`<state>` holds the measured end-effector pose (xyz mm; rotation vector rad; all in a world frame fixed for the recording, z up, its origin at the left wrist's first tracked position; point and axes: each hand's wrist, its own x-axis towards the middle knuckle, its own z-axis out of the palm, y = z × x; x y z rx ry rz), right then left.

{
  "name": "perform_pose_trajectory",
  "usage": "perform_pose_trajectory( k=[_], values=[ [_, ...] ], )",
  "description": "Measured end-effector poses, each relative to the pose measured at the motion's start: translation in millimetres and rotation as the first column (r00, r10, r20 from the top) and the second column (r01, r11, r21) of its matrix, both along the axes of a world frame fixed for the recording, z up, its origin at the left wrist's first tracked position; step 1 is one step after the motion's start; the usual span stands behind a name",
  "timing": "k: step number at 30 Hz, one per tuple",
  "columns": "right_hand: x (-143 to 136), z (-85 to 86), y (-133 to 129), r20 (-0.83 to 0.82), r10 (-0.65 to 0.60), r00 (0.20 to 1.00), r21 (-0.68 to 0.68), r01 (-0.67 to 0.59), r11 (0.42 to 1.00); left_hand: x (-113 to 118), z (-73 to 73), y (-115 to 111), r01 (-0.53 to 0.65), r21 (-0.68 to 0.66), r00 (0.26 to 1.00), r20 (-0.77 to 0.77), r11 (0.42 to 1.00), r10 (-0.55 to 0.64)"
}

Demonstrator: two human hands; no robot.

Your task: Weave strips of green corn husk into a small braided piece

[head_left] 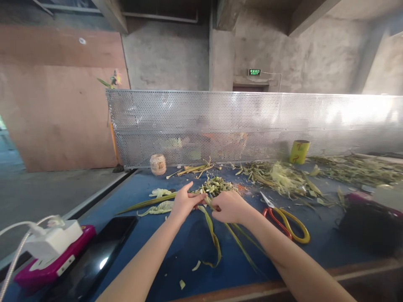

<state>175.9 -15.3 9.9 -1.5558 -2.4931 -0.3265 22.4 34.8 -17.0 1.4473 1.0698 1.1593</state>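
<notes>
Near the middle of the blue table, my left hand pinches the end of a green plant strip, its thumb raised. My right hand is curled round the same bundle of leaf strips, close beside the left fingertips. Long green strips trail down from below my right hand, and a curled leaf hangs between the hands. Behind them lies a pile of small green plant pieces. Pale crinkled leaves and a long green leaf rest left of my left hand.
Scissors with red and yellow handles lie to the right. A phone and a magenta power strip are at the left. Dried plants, a yellow roll and a tape roll stand or lie before the perforated metal screen.
</notes>
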Motion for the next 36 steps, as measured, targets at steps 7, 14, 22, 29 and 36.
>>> perform_pose_trajectory(
  k=[7,14,22,29,36],
  values=[
    [-3.6,0.9,-1.8,0.075,0.004,0.997,0.027,-0.006,1.0,0.4,1.3,-1.0,0.0,-0.002,1.0,0.004,1.0,0.0],
    [7.5,-9.0,17.6,-0.399,-0.066,0.915,-0.147,0.007,0.989,4.2,6.4,-2.6,0.039,-0.086,0.994,0.107,0.996,-0.029],
    [15.3,-9.1,24.3,-0.503,-0.068,0.862,-0.086,0.028,0.996,2.6,8.6,-5.2,0.038,-0.106,0.98,0.2,0.994,-0.016],
    [9.1,-7.6,19.9,-0.493,-0.056,0.868,-0.118,-0.003,0.993,2.9,3.1,0.2,-0.008,-0.079,0.97,0.24,0.997,0.027],
    [5.3,-9.2,21.3,-0.586,-0.123,0.801,-0.127,0.059,0.99,3.9,0.7,-0.1,-0.002,0.028,0.98,0.2,1.0,-0.004]
  ],
)
